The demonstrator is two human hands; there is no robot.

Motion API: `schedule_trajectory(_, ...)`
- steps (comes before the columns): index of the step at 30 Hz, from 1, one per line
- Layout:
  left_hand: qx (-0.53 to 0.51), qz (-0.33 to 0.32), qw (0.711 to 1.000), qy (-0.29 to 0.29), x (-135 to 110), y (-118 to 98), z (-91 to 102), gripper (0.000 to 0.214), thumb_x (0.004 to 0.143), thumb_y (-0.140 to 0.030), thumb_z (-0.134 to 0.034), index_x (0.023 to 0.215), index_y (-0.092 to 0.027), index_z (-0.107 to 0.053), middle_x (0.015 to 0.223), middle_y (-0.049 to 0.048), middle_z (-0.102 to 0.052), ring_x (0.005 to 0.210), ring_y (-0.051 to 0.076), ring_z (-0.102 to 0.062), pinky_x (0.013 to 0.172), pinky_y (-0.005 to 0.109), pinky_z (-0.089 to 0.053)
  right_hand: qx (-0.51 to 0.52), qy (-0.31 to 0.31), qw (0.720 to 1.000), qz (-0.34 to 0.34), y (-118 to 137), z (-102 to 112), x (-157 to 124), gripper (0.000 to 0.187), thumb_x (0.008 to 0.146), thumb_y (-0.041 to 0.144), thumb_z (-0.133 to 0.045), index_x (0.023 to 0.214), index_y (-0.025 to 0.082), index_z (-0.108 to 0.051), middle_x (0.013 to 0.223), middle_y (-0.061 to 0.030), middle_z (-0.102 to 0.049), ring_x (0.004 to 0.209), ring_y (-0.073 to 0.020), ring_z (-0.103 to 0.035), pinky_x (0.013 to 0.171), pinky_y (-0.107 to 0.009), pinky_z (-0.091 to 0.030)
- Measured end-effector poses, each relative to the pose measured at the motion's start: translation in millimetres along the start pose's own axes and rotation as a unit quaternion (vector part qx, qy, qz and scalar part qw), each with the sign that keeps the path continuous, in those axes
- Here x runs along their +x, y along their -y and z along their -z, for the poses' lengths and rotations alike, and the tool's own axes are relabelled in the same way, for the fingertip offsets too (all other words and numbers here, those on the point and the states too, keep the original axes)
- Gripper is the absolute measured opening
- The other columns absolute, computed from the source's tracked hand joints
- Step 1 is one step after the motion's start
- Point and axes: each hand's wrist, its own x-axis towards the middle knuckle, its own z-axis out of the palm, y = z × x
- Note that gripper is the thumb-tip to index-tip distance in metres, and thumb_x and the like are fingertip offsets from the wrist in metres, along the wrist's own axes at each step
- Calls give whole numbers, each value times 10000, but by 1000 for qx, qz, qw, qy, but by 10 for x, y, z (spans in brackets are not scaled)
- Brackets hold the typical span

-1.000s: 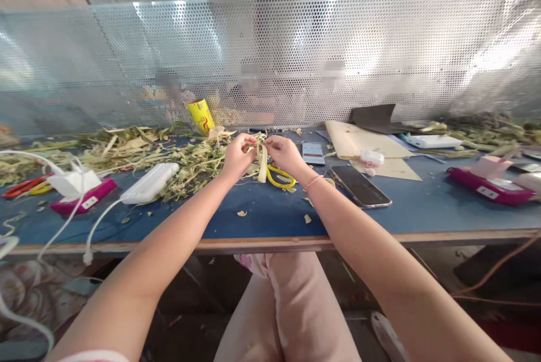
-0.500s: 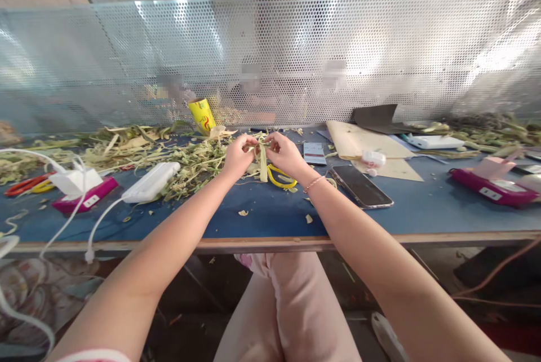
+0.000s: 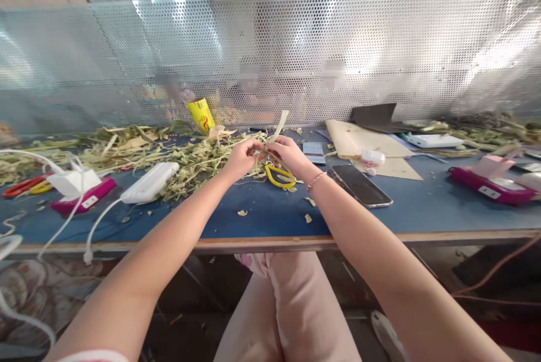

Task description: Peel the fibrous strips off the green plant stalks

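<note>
Head view: above the blue tabletop [image 3: 262, 224], the left hand [image 3: 247, 156] and right hand [image 3: 285, 153] met, fingertips pinched closed on a pale plant strip [image 3: 279, 125], its free end slanting upward; dried leafy stems [image 3: 196, 162] lay leftward, a black-screened smartphone [image 3: 361, 186] rightward.
</note>
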Motion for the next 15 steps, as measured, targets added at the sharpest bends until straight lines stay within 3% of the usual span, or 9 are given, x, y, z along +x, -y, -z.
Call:
schedule_trajectory(4,-10,4,1000,16,-4,1,-1,130,620,-212,-658,702,-159,-572,584,-34,-479,494,62,-350,477,213,-293,-5,5,1000,2,6,5,-12,175,710,282,-538,609,169,-450,453,71,-339,404,-42,-281,410,-207,-206)
schedule_trajectory(10,-47,52,998,5,11,-2,-12,232,591,-285,-690,719,-151,-550,622,-16,-545,549,85,-470,530,223,-369,-59,-24,997,-36,-9,-22,4,173,802,294,-425,662,197,-395,498,50,-427,394,-64,-354,431,-214,-274)
schedule_trajectory(15,-58,72,996,-3,20,-29,-21,225,626,-342,-659,656,-159,-531,581,-15,-539,547,92,-484,551,236,-395,-184,-86,978,51,-69,-14,47,174,805,280,-398,650,202,-397,535,48,-399,503,-87,-366,521,-221,-299)
